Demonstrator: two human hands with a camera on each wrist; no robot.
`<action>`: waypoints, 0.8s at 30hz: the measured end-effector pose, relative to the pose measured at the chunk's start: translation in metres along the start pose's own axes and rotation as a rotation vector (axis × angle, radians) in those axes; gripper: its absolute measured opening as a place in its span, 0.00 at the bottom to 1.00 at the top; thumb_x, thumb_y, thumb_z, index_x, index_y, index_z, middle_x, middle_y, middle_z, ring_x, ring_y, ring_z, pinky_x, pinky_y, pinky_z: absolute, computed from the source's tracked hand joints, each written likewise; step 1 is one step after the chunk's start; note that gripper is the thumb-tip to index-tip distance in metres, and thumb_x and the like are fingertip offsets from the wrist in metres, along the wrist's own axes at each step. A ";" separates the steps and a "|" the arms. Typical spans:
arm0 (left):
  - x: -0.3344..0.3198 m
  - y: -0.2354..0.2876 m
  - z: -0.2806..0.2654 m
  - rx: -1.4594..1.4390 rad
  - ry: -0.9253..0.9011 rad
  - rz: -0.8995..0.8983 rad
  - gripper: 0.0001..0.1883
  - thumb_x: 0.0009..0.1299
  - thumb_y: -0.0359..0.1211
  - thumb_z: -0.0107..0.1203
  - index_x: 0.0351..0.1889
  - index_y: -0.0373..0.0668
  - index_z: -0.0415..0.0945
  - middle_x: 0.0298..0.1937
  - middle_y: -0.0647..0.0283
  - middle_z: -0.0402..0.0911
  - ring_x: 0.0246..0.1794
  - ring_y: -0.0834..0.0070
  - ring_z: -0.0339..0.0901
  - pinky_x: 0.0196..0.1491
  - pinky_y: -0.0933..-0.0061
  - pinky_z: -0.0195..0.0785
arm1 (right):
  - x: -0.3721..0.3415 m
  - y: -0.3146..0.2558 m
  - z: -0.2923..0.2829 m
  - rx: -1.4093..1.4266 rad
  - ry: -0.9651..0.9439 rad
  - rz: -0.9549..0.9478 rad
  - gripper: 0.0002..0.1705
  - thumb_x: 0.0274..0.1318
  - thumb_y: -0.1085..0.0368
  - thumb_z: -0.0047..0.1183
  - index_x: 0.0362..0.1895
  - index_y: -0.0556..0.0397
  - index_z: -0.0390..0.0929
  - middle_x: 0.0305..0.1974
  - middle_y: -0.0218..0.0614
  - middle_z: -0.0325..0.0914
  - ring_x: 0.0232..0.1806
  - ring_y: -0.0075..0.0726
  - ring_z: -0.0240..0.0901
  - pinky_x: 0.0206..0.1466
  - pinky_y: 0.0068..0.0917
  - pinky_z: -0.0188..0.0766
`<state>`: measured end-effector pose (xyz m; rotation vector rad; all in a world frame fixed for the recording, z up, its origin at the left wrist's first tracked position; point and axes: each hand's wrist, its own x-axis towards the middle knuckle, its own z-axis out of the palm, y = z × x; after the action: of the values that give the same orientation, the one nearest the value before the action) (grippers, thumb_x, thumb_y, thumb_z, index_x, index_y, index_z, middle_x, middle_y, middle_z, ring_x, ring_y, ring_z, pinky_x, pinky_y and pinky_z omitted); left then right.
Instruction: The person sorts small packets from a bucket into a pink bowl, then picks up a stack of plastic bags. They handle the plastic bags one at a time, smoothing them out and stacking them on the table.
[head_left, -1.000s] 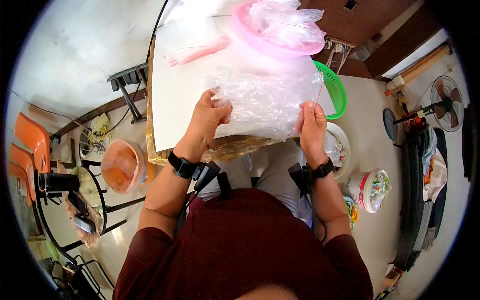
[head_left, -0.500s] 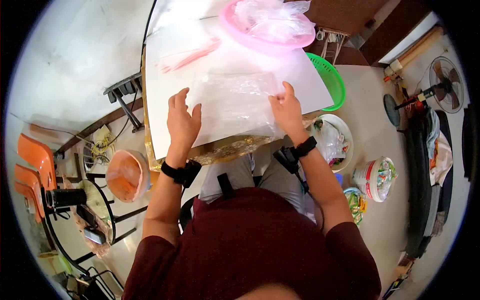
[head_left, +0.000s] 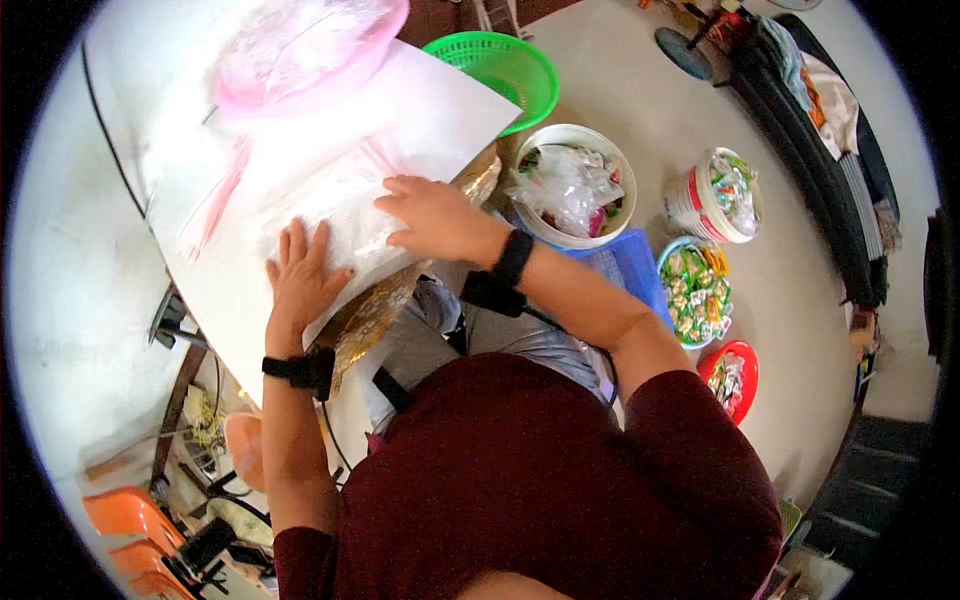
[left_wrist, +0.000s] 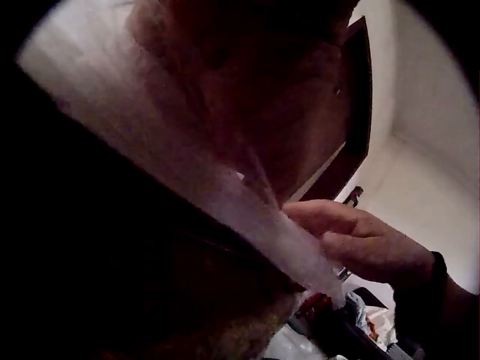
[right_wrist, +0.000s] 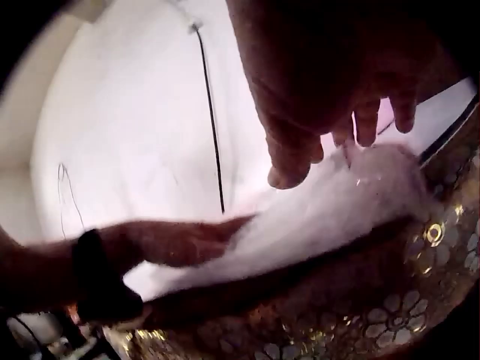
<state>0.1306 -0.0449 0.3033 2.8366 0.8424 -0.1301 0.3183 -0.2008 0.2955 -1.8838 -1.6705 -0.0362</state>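
A clear plastic sheet or bag (head_left: 345,215) lies flat on the white board (head_left: 450,100) at the table's near edge. My left hand (head_left: 302,282) rests on its left part with fingers spread. On its right part lies my right hand (head_left: 440,220), fingers extended and touching the plastic. In the right wrist view the right hand's fingers (right_wrist: 366,124) point down at the crinkled plastic (right_wrist: 330,206), and the left hand (right_wrist: 176,241) lies at its far end. Thin pink strips (head_left: 215,205) lie on the board to the left.
A pink basin (head_left: 385,35) of clear plastic stands on the board's far side. Beyond the right edge are a green basket (head_left: 540,85), a white bucket (head_left: 625,190) with plastic, a blue crate (head_left: 640,270), and several containers of packets. Patterned gold cloth (head_left: 375,320) hangs at the near edge.
The view has turned toward the right. Both hands held the plastic raised a second ago; it was lowered onto the board, and both hands are now down on it.
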 end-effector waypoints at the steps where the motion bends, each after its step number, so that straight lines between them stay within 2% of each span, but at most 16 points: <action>1: 0.000 -0.002 0.002 0.018 -0.003 0.008 0.41 0.58 0.48 0.58 0.69 0.54 0.53 0.74 0.51 0.40 0.74 0.53 0.36 0.64 0.34 0.34 | -0.006 0.011 -0.013 0.007 -0.006 0.092 0.20 0.48 0.55 0.53 0.44 0.52 0.73 0.50 0.45 0.71 0.52 0.49 0.68 0.53 0.38 0.65; 5: -0.001 0.001 0.004 0.048 -0.015 -0.002 0.41 0.60 0.48 0.55 0.71 0.53 0.49 0.74 0.52 0.36 0.74 0.53 0.33 0.65 0.35 0.29 | -0.037 0.079 -0.079 0.031 -0.068 0.425 0.18 0.49 0.54 0.53 0.39 0.54 0.74 0.40 0.40 0.75 0.38 0.46 0.73 0.43 0.38 0.70; 7: -0.001 0.004 0.003 0.055 -0.011 -0.017 0.41 0.61 0.48 0.54 0.71 0.52 0.50 0.74 0.52 0.36 0.74 0.53 0.33 0.65 0.36 0.29 | -0.066 0.120 -0.084 -0.152 -0.137 0.622 0.19 0.48 0.56 0.54 0.41 0.54 0.74 0.37 0.43 0.75 0.40 0.48 0.73 0.45 0.38 0.70; 10: -0.002 0.005 0.003 0.056 -0.004 -0.017 0.40 0.61 0.49 0.53 0.70 0.51 0.50 0.74 0.52 0.37 0.74 0.53 0.33 0.66 0.37 0.29 | -0.123 0.150 -0.056 -0.512 0.059 0.627 0.22 0.46 0.52 0.58 0.40 0.55 0.74 0.37 0.48 0.76 0.41 0.50 0.75 0.48 0.41 0.70; 12: -0.001 0.006 0.002 0.063 -0.009 -0.021 0.40 0.62 0.50 0.52 0.70 0.51 0.50 0.74 0.51 0.37 0.74 0.53 0.33 0.66 0.38 0.28 | -0.155 0.168 -0.035 -0.609 0.023 0.602 0.20 0.49 0.54 0.55 0.41 0.55 0.74 0.38 0.47 0.77 0.45 0.46 0.74 0.50 0.42 0.68; 14: -0.001 0.005 0.002 0.068 -0.006 -0.017 0.40 0.62 0.50 0.51 0.70 0.51 0.50 0.74 0.52 0.37 0.74 0.53 0.33 0.66 0.38 0.28 | -0.178 0.192 -0.024 -0.534 -0.039 0.677 0.18 0.52 0.57 0.51 0.43 0.54 0.74 0.41 0.47 0.77 0.48 0.43 0.73 0.52 0.42 0.67; 16: -0.002 0.004 0.004 0.066 0.005 -0.005 0.39 0.62 0.51 0.50 0.70 0.51 0.50 0.74 0.52 0.37 0.74 0.54 0.33 0.66 0.38 0.28 | -0.192 0.220 -0.022 -0.288 -0.131 0.845 0.17 0.55 0.60 0.47 0.46 0.54 0.74 0.44 0.46 0.76 0.50 0.40 0.72 0.53 0.42 0.67; 19: -0.002 0.006 0.004 0.077 0.009 -0.030 0.40 0.60 0.49 0.54 0.70 0.52 0.52 0.74 0.51 0.39 0.74 0.53 0.35 0.67 0.40 0.29 | -0.205 0.257 -0.029 -0.524 -0.287 0.945 0.15 0.58 0.64 0.42 0.46 0.54 0.76 0.42 0.47 0.77 0.46 0.45 0.75 0.49 0.43 0.69; 21: -0.001 0.006 0.004 0.067 0.012 -0.028 0.40 0.60 0.49 0.54 0.70 0.52 0.52 0.74 0.52 0.38 0.74 0.54 0.34 0.67 0.40 0.29 | -0.223 0.272 -0.046 -0.716 0.063 0.589 0.13 0.57 0.63 0.43 0.40 0.55 0.77 0.35 0.48 0.79 0.35 0.50 0.77 0.40 0.44 0.72; 23: -0.001 0.006 0.006 0.056 0.013 -0.030 0.40 0.59 0.48 0.54 0.70 0.53 0.51 0.74 0.53 0.38 0.74 0.55 0.34 0.67 0.40 0.29 | -0.209 0.248 -0.079 -0.310 0.468 0.912 0.13 0.57 0.62 0.43 0.36 0.57 0.77 0.34 0.45 0.79 0.32 0.50 0.77 0.35 0.42 0.72; 24: -0.001 0.006 0.005 0.054 0.012 -0.034 0.41 0.59 0.48 0.55 0.70 0.53 0.51 0.74 0.53 0.38 0.74 0.55 0.34 0.67 0.40 0.28 | -0.215 0.261 -0.088 -0.046 0.513 1.000 0.15 0.58 0.59 0.45 0.35 0.59 0.76 0.32 0.41 0.80 0.30 0.42 0.78 0.32 0.35 0.72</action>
<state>0.1324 -0.0516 0.2992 2.8762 0.9033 -0.1427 0.5438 -0.4363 0.1697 -2.2853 -0.3071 -0.1340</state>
